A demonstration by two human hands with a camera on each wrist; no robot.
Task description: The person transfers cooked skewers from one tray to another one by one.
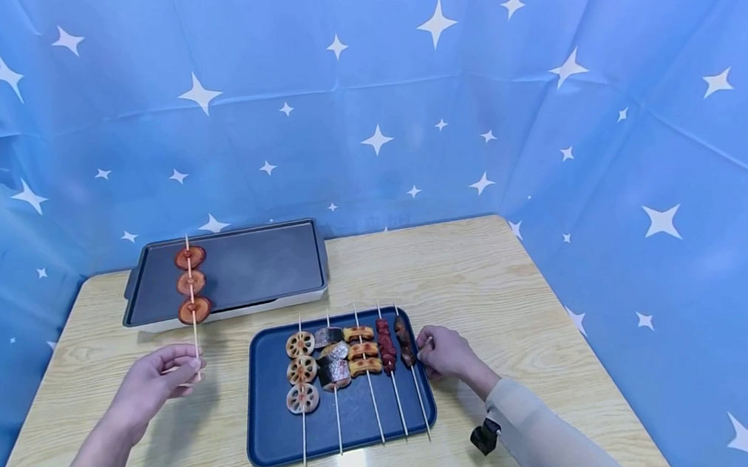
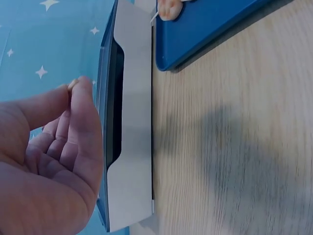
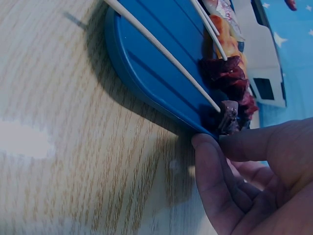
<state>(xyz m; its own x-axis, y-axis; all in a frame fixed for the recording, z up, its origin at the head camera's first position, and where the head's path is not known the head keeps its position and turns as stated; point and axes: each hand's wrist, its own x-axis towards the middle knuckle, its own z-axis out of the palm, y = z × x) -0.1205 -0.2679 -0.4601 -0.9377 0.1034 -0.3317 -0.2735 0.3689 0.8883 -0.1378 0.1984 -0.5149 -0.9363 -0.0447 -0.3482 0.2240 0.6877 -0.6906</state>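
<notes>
My left hand [image 1: 153,382] pinches the lower end of a wooden skewer between thumb and fingers. Three round reddish-brown slices [image 1: 194,309] are threaded on that skewer, which stands nearly upright and overlaps the left part of the griddle [image 1: 263,262] in the head view. At the right rim of the blue tray [image 1: 273,435], my right hand [image 1: 450,353] grips the edge with thumb and fingertips, as the right wrist view shows. Side by side on the tray lie skewers of lotus root [image 1: 301,369], silvery-skinned fish [image 1: 334,373], yellow grilled pieces [image 1: 363,350], red meat [image 1: 387,343] and dark brown pieces [image 1: 404,338].
The dark, flat griddle on its white base stands at the back left of the wooden table [image 1: 485,283]. Behind and beside the table hangs a blue curtain [image 1: 399,61] with white stars. The tray sits in front of the griddle, towards the middle.
</notes>
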